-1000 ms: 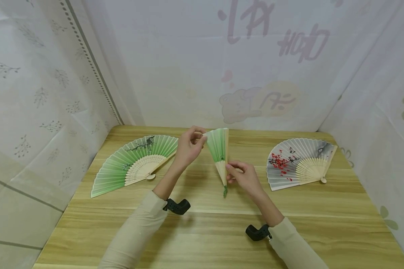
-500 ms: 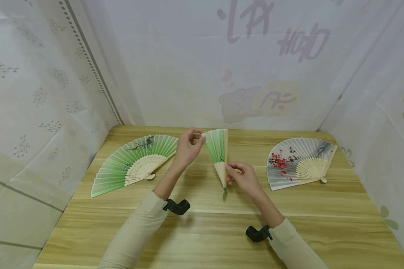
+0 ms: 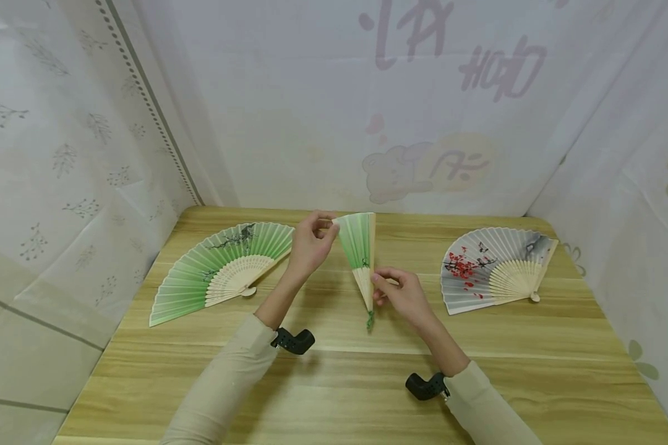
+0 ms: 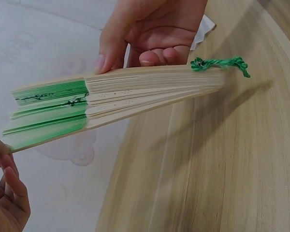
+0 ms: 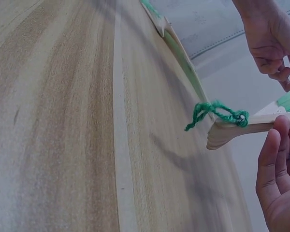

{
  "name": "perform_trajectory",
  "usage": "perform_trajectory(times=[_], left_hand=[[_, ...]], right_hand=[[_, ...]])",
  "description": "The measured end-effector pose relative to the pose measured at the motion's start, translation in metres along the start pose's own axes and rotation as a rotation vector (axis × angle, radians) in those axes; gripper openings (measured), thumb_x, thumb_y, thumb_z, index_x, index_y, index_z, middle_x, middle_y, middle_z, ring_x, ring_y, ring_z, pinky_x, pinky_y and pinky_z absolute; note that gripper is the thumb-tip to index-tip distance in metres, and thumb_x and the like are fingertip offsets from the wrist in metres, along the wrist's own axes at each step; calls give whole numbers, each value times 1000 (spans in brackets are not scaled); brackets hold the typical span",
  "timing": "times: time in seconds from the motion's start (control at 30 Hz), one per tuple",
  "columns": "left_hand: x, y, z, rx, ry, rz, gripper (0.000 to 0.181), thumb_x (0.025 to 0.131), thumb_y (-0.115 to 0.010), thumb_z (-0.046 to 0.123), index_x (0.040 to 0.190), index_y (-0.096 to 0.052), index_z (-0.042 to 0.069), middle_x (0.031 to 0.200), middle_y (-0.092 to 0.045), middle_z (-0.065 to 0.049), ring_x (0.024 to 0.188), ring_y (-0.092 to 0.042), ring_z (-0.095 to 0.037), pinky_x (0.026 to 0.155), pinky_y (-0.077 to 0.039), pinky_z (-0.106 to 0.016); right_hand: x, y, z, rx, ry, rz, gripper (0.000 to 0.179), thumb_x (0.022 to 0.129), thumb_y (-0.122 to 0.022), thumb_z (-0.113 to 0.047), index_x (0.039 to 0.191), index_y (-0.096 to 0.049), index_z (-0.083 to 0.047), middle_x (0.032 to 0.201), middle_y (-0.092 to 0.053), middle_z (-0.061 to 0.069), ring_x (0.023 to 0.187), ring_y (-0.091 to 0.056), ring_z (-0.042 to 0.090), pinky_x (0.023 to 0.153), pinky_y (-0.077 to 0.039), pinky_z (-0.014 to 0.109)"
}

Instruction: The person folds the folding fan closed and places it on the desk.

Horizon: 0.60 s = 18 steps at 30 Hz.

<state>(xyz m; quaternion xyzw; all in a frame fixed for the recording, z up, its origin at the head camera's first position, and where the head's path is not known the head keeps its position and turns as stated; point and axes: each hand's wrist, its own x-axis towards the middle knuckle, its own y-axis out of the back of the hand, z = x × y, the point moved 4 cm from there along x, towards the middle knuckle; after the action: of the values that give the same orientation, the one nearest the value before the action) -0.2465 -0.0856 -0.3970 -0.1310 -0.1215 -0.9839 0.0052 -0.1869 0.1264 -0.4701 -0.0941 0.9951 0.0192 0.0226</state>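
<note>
Both hands hold a partly spread green folding fan above the table, its narrow end down. In the head view my left hand pinches the upper left corner of the leaf. My right hand pinches the pale outer stick on the right, low on the ribs. A green cord hangs from the pivot end. The left wrist view shows the fan's folds bunched near one guard and looser toward the other. Fingers of the right hand press along the ribs in the right wrist view.
A wide-spread green fan with a dark branch print lies on the left of the wooden table. On the right lies a spread grey fan with red blossoms. Patterned white cloth hangs behind and at both sides.
The held fan has shifted slightly left, and the cord at its lower end swings a little. Both hands keep their hold; the two fans on the table stay put.
</note>
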Motion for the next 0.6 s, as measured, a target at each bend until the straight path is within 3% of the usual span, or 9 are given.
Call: perform_trajectory(times=[0.6], left_hand=[[-1, -1, -4, 44, -18, 26, 16, 97, -66, 4, 112, -68, -2, 96, -67, -12, 66, -56, -19, 54, -43, -24]], right_hand=[[-3, 0, -6, -5, 24, -17, 24, 101, -65, -6, 117, -67, 11, 107, -64, 20, 72, -66, 18, 64, -58, 30]])
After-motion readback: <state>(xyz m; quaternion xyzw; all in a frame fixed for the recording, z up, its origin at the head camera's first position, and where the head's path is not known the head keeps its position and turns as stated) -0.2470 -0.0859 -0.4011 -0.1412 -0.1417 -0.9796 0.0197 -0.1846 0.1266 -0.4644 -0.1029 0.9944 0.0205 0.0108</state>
